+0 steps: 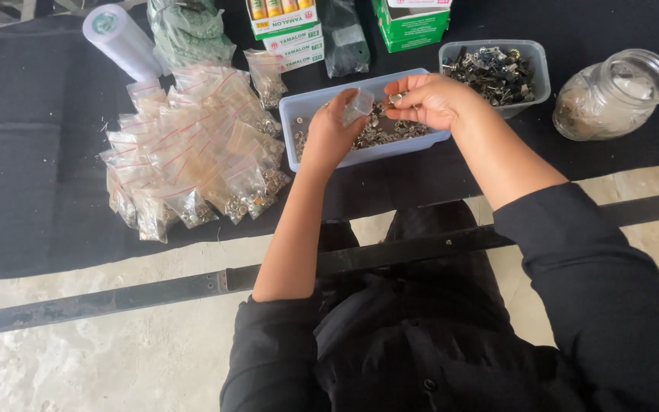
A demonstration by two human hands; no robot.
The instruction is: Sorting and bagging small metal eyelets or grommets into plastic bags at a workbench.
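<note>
Clear plastic small bag (pixel 358 104) pinched in left hand (pixel 328 136), fingers closed on it, above the pale blue tray (pixel 291 114) of metal snaps (pixel 379 133) near the black mat's (pixel 32 175) front edge. Right hand (pixel 429 99) just beside, fingertips pinched on 1 snap (pixel 396 98). Filled bags (pixel 184 152) piled left; glass jar (pixel 612 95) towards the right edge.

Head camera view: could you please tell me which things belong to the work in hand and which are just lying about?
In use: left hand, small clear bag, right hand, metal piece, pale blue tray.
Lying about: filled bags, glass jar, clear tub, white roll, green boxes.
</note>
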